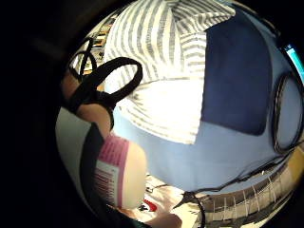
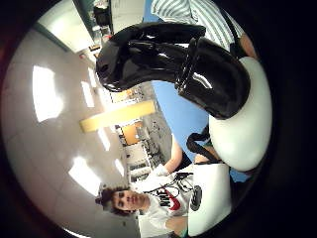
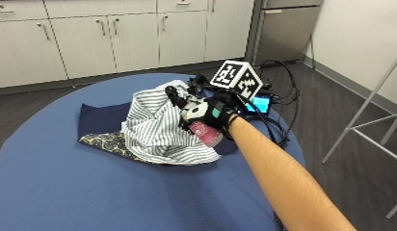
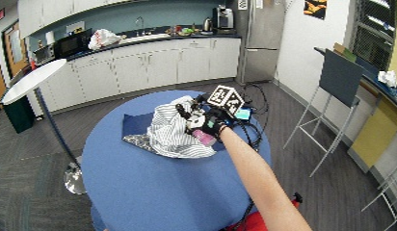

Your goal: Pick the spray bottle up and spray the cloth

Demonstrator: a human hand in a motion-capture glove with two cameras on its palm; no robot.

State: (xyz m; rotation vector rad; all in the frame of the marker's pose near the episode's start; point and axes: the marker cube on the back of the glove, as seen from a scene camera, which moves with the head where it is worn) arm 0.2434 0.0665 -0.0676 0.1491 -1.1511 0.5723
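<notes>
hand: black-gloved right hand (image 3: 211, 115) is up off the round blue worktop (image 3: 89, 192), right beside the cloth pile
fingers: wrapped around the white plastic spray bottle with pink label (image 3: 205, 132)
bottle: black nozzle (image 3: 178, 98) over the grey-and-white striped crumpled cloth (image 3: 157, 127)
cloth: sits on a dark navy cloth (image 3: 99, 120), mid-worktop

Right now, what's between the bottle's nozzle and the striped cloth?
Nothing. In the outside view the bottle in the gloved hand has its nozzle right at the striped cloth.
</notes>
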